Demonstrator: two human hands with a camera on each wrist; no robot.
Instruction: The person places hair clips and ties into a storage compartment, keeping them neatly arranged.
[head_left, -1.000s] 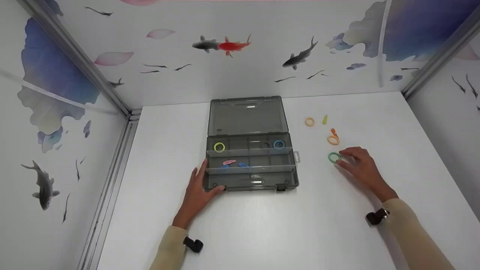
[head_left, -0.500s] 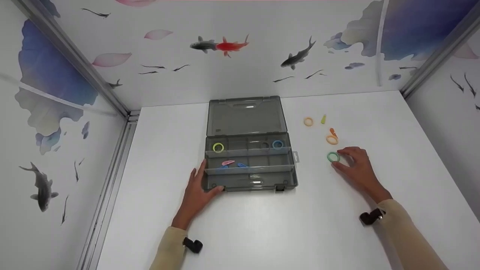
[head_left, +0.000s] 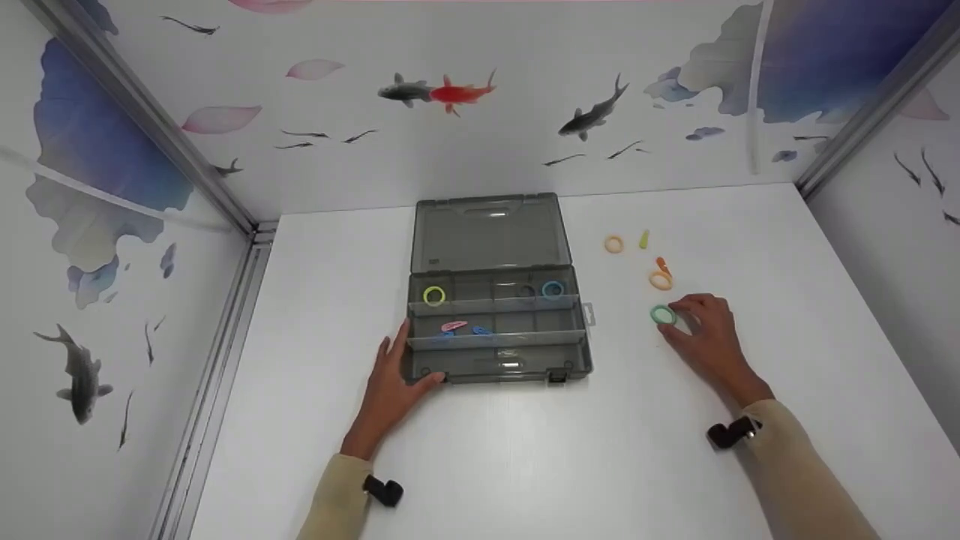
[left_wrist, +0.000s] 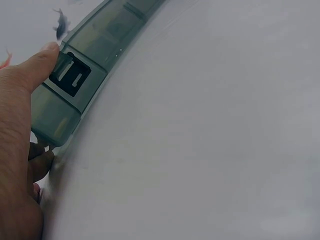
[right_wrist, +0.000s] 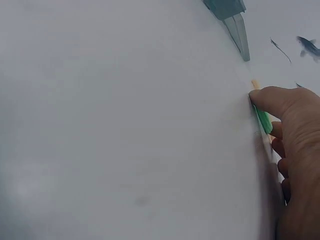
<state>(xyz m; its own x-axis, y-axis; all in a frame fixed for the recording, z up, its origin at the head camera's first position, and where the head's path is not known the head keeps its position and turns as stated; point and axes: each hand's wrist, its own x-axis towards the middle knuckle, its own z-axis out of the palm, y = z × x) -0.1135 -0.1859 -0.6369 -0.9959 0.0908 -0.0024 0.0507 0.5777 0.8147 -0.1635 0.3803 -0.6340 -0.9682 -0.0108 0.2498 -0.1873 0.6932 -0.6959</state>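
Pinching green ring (head_left: 653,316) in my right hand (head_left: 709,330), at box's (head_left: 536,321) three o'clock; my left hand (head_left: 390,386) grips box's eight o'clock corner. Risk: rim-only hold could let ring slip; straying toward twelve could nudge orange ring (head_left: 661,289).

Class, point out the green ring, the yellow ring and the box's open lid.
Green ring (head_left: 652,315), head view, band's left side.
Yellow ring (head_left: 425,296), head view, band's left side.
Open lid (head_left: 491,236), head view, middle of its panel.
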